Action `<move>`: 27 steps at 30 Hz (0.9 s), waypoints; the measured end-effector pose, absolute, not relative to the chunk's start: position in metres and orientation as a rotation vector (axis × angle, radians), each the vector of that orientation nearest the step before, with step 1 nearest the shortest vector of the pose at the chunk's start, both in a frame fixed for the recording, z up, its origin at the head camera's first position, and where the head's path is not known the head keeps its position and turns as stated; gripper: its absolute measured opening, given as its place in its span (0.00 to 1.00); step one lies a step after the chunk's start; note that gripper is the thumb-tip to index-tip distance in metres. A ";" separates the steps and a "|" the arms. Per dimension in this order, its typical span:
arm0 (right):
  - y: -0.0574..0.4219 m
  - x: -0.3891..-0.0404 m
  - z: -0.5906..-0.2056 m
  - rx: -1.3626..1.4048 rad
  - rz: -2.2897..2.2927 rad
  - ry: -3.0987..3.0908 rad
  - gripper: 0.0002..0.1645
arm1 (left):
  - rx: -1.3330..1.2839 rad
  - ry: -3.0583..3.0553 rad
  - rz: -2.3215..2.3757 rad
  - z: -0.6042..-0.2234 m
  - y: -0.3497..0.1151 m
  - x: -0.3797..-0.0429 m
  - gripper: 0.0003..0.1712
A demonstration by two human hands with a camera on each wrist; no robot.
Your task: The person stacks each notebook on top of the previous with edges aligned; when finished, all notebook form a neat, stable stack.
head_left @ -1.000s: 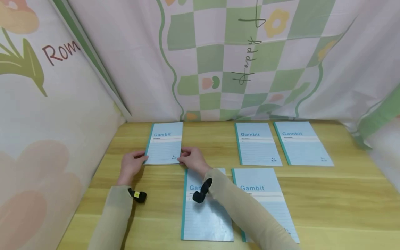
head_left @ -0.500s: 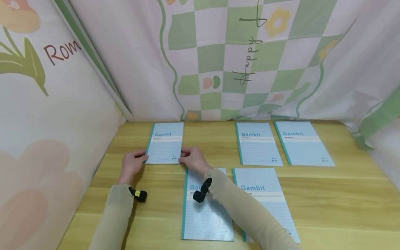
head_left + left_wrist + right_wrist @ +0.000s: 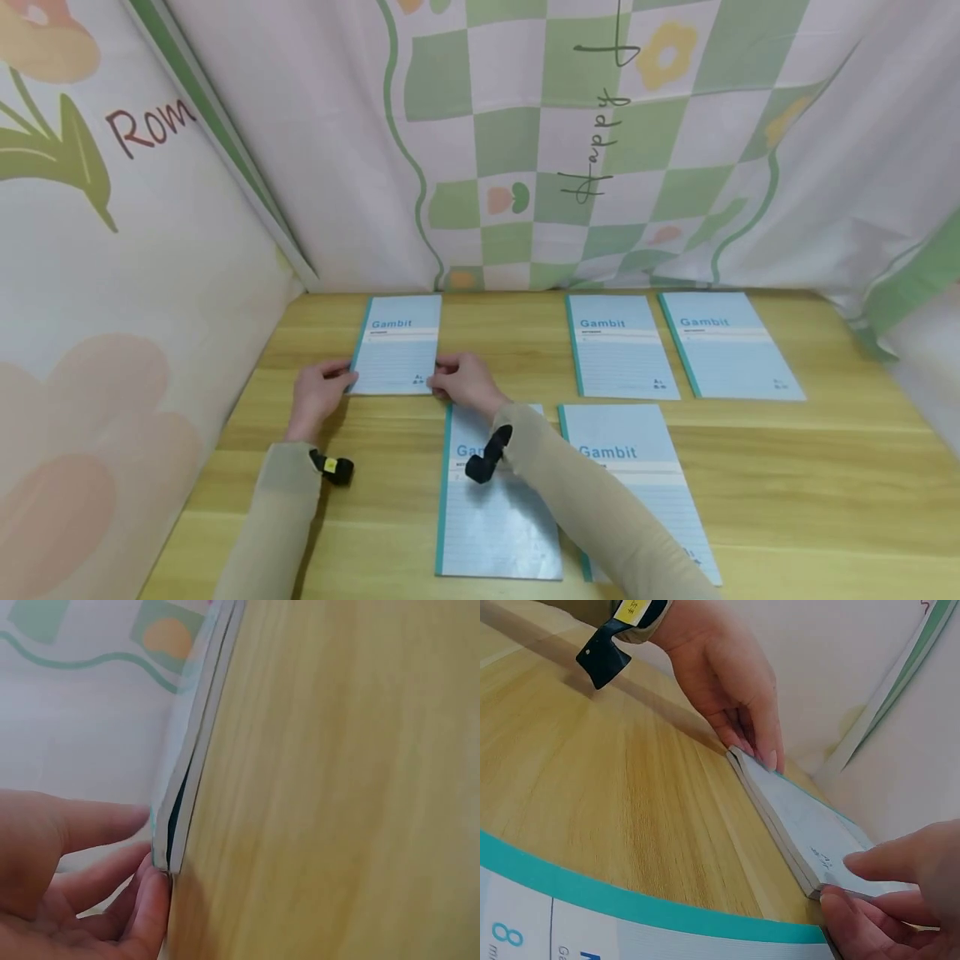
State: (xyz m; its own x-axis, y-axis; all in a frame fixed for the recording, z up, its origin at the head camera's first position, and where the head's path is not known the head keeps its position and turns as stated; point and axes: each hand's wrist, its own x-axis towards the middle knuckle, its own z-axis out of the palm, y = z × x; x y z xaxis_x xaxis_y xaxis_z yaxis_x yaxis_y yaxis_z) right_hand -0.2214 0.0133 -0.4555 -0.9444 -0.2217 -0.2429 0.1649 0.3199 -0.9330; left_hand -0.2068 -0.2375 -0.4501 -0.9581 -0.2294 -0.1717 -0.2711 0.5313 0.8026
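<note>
At the back left of the table, two light-blue "Gambit" notebooks (image 3: pixel 397 346) lie stacked one on the other, teal spines to the left. In the left wrist view, a narrow dark gap shows between the two notebooks (image 3: pixel 196 750) near the spine corner. My left hand (image 3: pixel 317 396) holds the stack by its front left corner, thumb and fingertips at the spine. From the right side, my right hand (image 3: pixel 467 385) holds the front right corner. In the right wrist view the thumb of that right hand (image 3: pixel 900 889) lies over the cover's edge, with fingers against the side.
Two smaller notebooks, one (image 3: pixel 622 350) beside another (image 3: pixel 731 346), lie at the back right. Two larger ones lie in front: a left one (image 3: pixel 495 525) and a right one (image 3: pixel 637 433), both partly under my right sleeve (image 3: pixel 600 492). Printed curtains (image 3: pixel 360 167) border the wooden table (image 3: pixel 825 483).
</note>
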 end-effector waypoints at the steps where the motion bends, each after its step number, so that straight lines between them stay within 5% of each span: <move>1: 0.014 -0.221 -0.456 -0.042 -1.672 2.257 0.30 | -0.444 2.701 1.453 -0.450 -0.238 -0.206 0.24; 27: 0.080 -0.218 -0.416 -0.062 -1.950 2.292 0.34 | -0.135 2.662 1.762 -0.410 -0.185 -0.193 0.29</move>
State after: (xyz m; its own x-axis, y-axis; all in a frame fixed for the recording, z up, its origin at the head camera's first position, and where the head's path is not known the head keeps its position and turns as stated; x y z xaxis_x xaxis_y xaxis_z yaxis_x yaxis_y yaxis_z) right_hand -0.2182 0.0801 -0.4163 -0.9906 -0.1159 -0.0731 0.0535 0.1634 -0.9851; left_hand -0.1930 -0.1850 -0.4096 -0.9950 -0.1000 -0.0022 -0.0410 0.3883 0.9206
